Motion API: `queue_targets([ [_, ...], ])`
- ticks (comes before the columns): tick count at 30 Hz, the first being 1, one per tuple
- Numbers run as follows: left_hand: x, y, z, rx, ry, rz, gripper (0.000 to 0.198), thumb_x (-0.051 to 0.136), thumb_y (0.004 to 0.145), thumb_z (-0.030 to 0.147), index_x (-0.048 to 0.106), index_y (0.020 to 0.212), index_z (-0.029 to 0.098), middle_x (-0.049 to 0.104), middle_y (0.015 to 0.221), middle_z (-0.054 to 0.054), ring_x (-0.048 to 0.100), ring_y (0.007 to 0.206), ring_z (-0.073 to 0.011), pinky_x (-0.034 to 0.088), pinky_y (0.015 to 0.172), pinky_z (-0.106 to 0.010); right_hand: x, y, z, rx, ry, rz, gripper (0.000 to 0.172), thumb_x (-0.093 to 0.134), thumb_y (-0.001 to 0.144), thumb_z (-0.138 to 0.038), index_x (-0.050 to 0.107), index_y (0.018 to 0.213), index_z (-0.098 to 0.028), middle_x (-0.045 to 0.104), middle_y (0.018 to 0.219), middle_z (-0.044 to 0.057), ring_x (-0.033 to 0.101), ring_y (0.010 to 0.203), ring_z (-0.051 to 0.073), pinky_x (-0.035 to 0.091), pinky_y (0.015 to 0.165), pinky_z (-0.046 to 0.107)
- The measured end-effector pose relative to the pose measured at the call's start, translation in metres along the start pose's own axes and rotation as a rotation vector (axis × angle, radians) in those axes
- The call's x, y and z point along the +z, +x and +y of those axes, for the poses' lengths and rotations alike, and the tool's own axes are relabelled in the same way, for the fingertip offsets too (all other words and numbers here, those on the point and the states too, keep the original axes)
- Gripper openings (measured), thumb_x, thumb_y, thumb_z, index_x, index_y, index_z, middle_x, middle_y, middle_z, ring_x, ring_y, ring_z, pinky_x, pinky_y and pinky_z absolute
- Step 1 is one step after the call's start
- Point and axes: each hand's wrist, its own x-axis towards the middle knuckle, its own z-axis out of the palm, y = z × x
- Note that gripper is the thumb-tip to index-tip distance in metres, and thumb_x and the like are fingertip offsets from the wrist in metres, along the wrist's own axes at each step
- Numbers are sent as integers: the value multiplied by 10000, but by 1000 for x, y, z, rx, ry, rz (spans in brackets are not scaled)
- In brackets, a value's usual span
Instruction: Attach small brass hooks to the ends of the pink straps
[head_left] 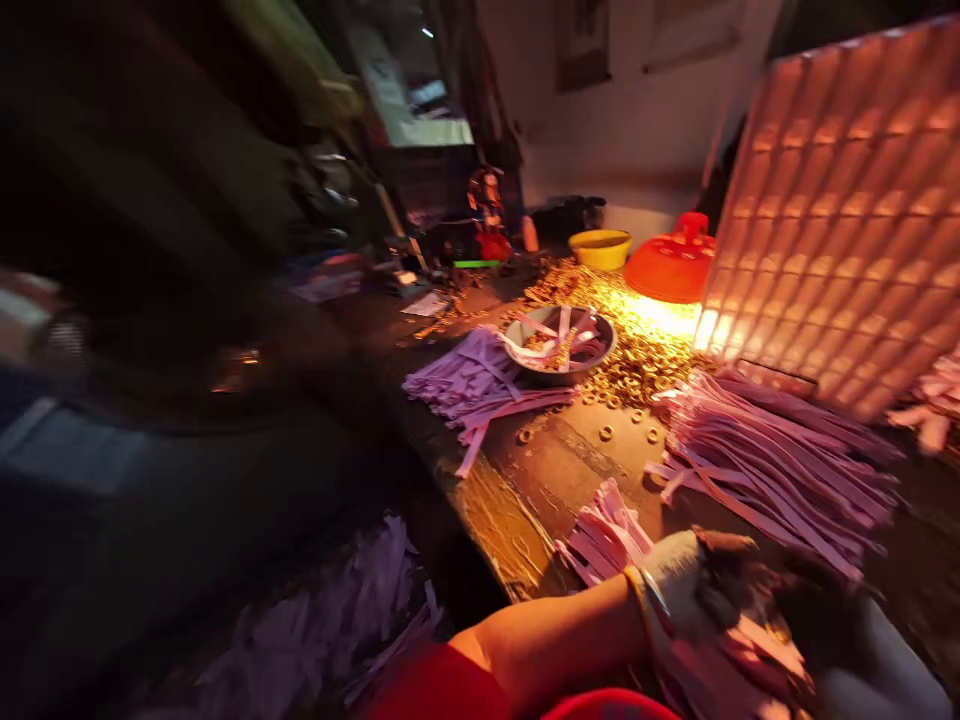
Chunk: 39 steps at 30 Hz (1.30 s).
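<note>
Both hands, the left hand (712,580) partly curled, the right hand (832,610) too dark to read, were at pink strips (769,650) by the near edge of the bench (555,475), hold unclear, seemingly working one, which called for a sure pinch next.

Bowl (561,378) on bench (577,465), pink strips (564,325) inside. Strip bundle (469,380) just left of bowl. Ring heap (649,355), lit red lamp (670,270) right of bowl. Yellow basin (600,254) behind bowl. Nearer than bowl, rightward: gloved left hand (697,583), right hand (819,600), more strips (776,650); grip unclear.
</note>
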Motion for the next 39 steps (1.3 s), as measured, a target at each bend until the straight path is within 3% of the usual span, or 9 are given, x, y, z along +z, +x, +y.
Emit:
queue_targets([
  [3, -4, -17, 4, 14, 4, -83, 331, 675, 821, 373, 497, 622, 178, 313, 465, 76, 199, 391, -41, 125, 383, -185, 4, -6, -9, 11, 93, 295, 368, 616, 919, -366, 613, 1278, -285, 703, 1059, 84, 700, 919, 292, 623, 756, 464],
  [6, -14, -21, 5, 63, 101, -63, 340, 707, 830, 461, 564, 734, 168, 338, 471, 90, 244, 383, -38, 143, 367, -188, 12, 0, -15, -28, 170, 376, 320, 668, 894, -338, 653, 1196, -232, 722, 1010, 59, 669, 799, 186, 597, 762, 352],
  [12, -12, -25, -4, 59, 239, 1, 350, 750, 804, 436, 635, 913, 124, 508, 594, 50, 338, 435, -30, 234, 409, -168, 24, -3, -18, -37, 188, 339, 285, 606, 941, -285, 627, 1215, -208, 715, 932, 38, 663, 771, 145, 569, 720, 264],
  [16, -8, -24, -2, 52, 256, -17, 338, 714, 831, 465, 558, 801, 166, 434, 551, 75, 323, 419, -35, 223, 396, -168, 18, -10, -16, -108, 38, 299, 325, 534, 966, -226, 593, 1285, -231, 726, 1124, 94, 702, 989, 219, 574, 896, 359],
  [21, -10, -24, 3, -151, 213, -105, 403, 718, 770, 513, 491, 704, 186, 411, 533, 77, 262, 393, -28, 168, 371, -163, 5, -12, -8, -239, -140, 156, 503, 499, 949, -174, 454, 1446, -240, 619, 1339, 135, 594, 1240, 263, 490, 1071, 436],
  [26, -14, -21, -6, -210, 368, -151, 384, 758, 727, 488, 549, 683, 168, 442, 540, 46, 312, 436, -49, 214, 407, -176, -4, -8, -6, -265, -228, -81, 286, 479, 838, -108, 601, 1078, -203, 659, 955, 83, 618, 850, 208, 536, 764, 325],
  [29, -19, -14, -8, -131, 518, -155, 388, 701, 786, 503, 543, 655, 173, 430, 527, 42, 318, 440, -65, 221, 417, -195, -10, -10, -10, -156, -404, -84, 191, 487, 747, -68, 558, 848, -212, 620, 806, 48, 550, 718, 190, 438, 647, 300],
  [36, -18, -10, -3, 260, 1025, -135, 220, 691, 815, 357, 662, 707, 166, 660, 704, -29, 513, 654, -140, 395, 612, -228, -16, -12, -26, 47, -571, -175, 299, 510, 630, 31, 548, 783, -224, 656, 768, 32, 584, 679, 193, 330, 570, 302],
  [39, -18, -9, -9, 221, 978, -113, 189, 660, 833, 340, 639, 736, 179, 636, 679, -11, 501, 601, -129, 377, 561, -225, -13, -13, -33, -7, -604, -147, 359, 494, 621, 60, 563, 811, -237, 660, 786, 52, 606, 717, 218, 396, 592, 321],
])
